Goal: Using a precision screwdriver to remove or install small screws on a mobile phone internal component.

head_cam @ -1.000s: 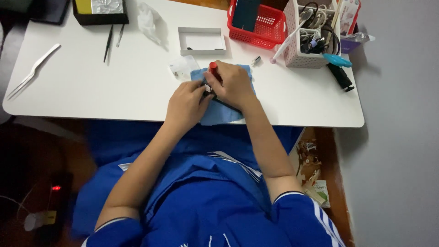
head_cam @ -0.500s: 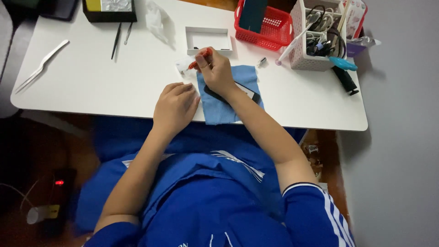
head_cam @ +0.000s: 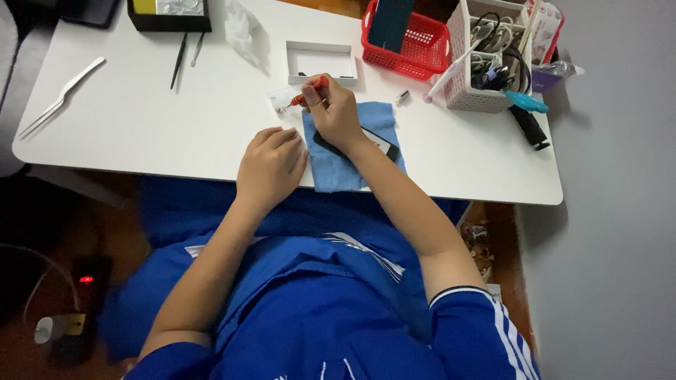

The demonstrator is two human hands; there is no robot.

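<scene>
Table (head_cam: 141,119): right hand (head_cam: 336,112) farther forward

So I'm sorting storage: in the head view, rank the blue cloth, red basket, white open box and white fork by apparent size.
1. blue cloth
2. red basket
3. white open box; white fork looks similar, longer but thinner, so unranked.

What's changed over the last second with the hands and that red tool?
The right hand, gripping the red-handled tool, moved from the blue cloth up to the small clear packet. The left hand let go and rests flat. The dark flat device stayed on the cloth.
</scene>
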